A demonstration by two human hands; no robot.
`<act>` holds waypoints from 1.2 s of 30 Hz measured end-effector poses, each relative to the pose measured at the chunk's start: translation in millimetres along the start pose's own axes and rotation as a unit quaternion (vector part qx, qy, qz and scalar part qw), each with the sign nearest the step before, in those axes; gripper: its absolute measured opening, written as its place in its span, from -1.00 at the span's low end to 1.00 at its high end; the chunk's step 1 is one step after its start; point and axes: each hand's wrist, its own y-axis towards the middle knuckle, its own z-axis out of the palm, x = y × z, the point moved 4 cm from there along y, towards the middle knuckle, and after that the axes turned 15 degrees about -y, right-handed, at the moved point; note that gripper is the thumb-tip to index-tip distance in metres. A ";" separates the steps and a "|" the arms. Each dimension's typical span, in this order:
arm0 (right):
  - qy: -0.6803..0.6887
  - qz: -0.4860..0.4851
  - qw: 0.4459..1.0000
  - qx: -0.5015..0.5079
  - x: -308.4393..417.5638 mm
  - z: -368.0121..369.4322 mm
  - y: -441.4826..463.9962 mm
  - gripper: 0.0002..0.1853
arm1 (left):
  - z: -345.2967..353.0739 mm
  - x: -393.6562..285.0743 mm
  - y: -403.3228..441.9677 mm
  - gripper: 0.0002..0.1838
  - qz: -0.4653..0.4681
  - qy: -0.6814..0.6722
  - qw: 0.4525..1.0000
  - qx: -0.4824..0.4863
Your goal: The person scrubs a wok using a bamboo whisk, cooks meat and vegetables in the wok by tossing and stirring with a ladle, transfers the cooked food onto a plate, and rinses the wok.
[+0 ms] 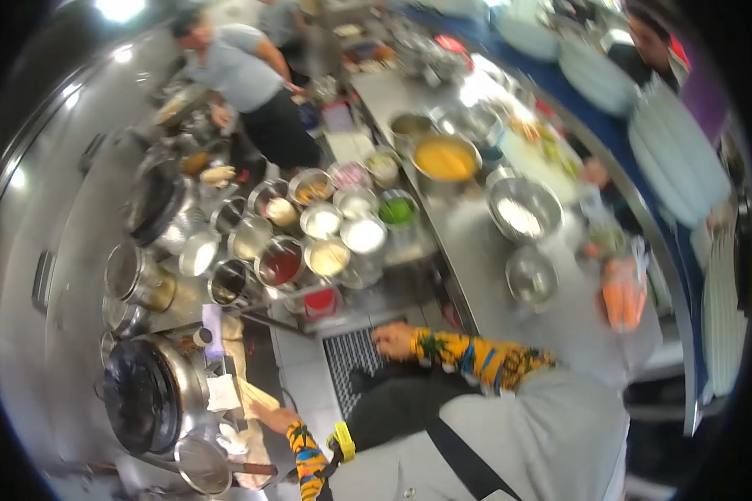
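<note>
Fingers of the left hand (277,417), head view: closed to a narrow gap on the near end of a yellow cloth (255,396); blur hides the exact finger contact. Right hand (395,341): over the floor mat (342,364), apart from the counters, with nothing visible in it; whether it is open or closed cannot be told.

Cloth location: at the edge of the cooking range, beside a white cloth (222,392) and near the blackened wok (142,397). A strainer (203,468) with a wooden handle (255,469) lies below the cloth in the view.

Failure risks (judgement): the loose far end could snag on the white cloth or the handle if the hand sweeps sideways too low. Contact with the wok could scorch it, if the metal is hot. A weak pinch could let it slip.

Orientation: long axis diagonal, from the left hand up and leftward; far end points toward the white cloth.
</note>
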 end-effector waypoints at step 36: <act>-0.292 0.372 0.837 -0.274 -141.9 -40.3 -135.6 -0.60 | -50.1 -23.9 21.1 -0.79 0.071 0.279 0.954 0.079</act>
